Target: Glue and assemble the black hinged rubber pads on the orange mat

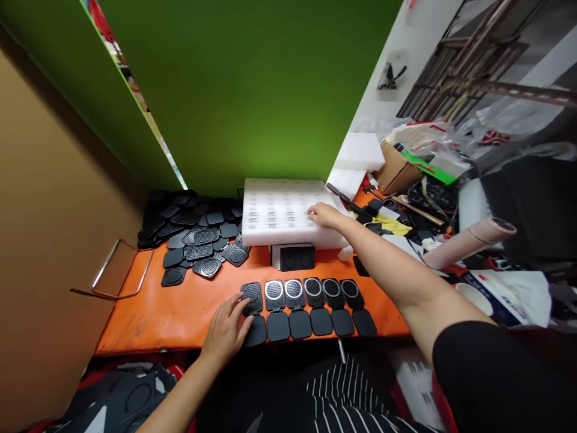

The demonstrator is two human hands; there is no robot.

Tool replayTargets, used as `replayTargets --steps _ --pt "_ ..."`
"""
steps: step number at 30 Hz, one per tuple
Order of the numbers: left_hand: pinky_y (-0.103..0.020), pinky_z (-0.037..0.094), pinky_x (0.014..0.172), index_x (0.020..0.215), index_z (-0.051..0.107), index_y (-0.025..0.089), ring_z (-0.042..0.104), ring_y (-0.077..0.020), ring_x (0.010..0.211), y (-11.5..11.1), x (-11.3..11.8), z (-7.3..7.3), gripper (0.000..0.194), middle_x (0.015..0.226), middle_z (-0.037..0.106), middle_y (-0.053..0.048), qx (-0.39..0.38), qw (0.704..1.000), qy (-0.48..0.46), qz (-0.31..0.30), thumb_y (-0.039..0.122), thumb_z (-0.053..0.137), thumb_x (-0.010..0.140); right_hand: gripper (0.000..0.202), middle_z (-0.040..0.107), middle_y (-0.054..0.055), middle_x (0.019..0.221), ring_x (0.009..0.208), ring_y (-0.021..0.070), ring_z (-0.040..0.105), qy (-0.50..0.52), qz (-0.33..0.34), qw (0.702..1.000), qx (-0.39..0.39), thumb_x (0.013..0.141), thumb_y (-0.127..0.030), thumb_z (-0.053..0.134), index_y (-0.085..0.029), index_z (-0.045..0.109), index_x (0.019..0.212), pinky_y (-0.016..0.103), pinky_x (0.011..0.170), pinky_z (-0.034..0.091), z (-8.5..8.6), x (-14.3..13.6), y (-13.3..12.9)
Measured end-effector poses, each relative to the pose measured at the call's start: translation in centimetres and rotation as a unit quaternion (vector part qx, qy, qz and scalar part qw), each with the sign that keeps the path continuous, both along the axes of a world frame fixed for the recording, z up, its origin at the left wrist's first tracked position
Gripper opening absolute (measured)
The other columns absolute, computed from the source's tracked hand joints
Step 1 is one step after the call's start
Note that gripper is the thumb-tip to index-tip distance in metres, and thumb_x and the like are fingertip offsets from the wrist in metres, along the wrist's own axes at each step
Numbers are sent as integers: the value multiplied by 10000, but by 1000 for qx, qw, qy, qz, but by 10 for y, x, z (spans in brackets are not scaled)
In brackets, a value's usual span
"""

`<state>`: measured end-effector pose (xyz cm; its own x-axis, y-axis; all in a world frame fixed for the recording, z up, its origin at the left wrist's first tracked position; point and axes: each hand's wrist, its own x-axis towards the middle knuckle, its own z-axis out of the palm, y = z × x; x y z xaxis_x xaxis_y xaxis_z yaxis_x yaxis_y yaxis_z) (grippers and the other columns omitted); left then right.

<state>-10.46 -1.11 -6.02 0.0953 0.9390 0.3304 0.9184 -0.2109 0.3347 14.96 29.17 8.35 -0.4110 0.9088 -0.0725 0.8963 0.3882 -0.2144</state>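
A row of several black hinged flip cases (291, 325) lies opened flat along the near side of the bench. Their upper halves have round grid-patterned faces, most with a bright silver ring (294, 288). My left hand (226, 329) has its fingers apart and touches the leftmost case (251, 293), whose round face shows no bright ring. Beyond the row, my right hand (323, 215) reaches over a white foam block (279, 231) with rows of slots holding thin pieces. Its fingertips are drawn together at the block's top; what they pinch is too small to make out.
More black cases (202, 252) are heaped at the left on the orange bench cover (189, 319). A dark box (297, 257) stands in front of the foam. At right are a pink tumbler (471, 243), a cardboard box (396, 170) and cluttered tools. A green wall (252, 90) rises behind.
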Motion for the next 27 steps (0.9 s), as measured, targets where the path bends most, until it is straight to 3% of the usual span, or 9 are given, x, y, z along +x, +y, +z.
replayTargets --steps 4,8,13,15,18,20,22,24,27 --pt "-440 487 876 1142 546 182 568 -283 1038 1 5 -6 344 1152 572 -148 25 999 -10 46 382 416 894 152 653 83 949 826 198 583 19 -4 999 -43 736 -175 643 -170 683 882 252 730 406 -5 -3 11" --pt "-419 483 869 1103 555 188 573 -271 1000 0 6 -7 299 1091 582 -138 46 998 -4 48 360 429 893 144 634 46 854 666 138 536 57 -14 996 -67 780 -219 595 -158 626 907 229 612 396 -7 5 11" --pt "-391 491 832 1045 585 211 588 -248 931 -1 6 -4 259 1007 601 -107 53 997 2 49 349 425 895 105 573 10 699 607 129 492 265 -97 959 -15 829 -225 491 -158 552 881 248 597 404 -3 14 -4" --pt "-378 495 810 997 610 208 593 -237 892 -1 7 -3 251 954 614 -97 51 998 -3 46 345 426 894 104 573 9 694 640 139 514 341 -68 938 3 815 -224 495 -159 536 885 261 626 414 0 11 -22" --pt "-372 495 800 927 640 210 595 -222 855 -2 8 0 248 897 633 -84 39 998 -14 43 327 423 895 149 612 23 792 742 157 547 348 66 935 -12 777 -282 574 -165 551 866 267 681 419 -3 -4 -63" --pt "-374 491 814 903 651 214 597 -216 862 -2 10 2 257 890 644 -78 27 999 -20 41 313 414 899 135 634 32 794 748 161 561 297 116 947 -36 833 -288 513 -172 581 812 270 693 415 -13 -20 -94" --pt "-375 482 838 900 657 215 599 -213 889 -3 11 4 265 907 654 -74 16 999 -23 41 301 406 904 147 661 50 895 827 172 586 260 142 954 -49 861 -222 472 -183 608 902 276 745 410 -31 -39 -123" --pt "-375 472 854 910 660 213 600 -210 909 -4 12 5 263 927 664 -70 10 999 -20 40 293 409 906 206 670 59 967 865 176 604 248 139 954 -93 868 -189 473 -195 596 1033 274 752 415 -53 -60 -146" --pt "-369 460 855 937 658 206 596 -207 921 -5 12 6 247 946 676 -63 9 999 -8 32 286 426 905 172 684 56 939 860 175 616 244 129 947 -162 865 -171 491 -186 628 969 266 746 427 -85 -89 -166"
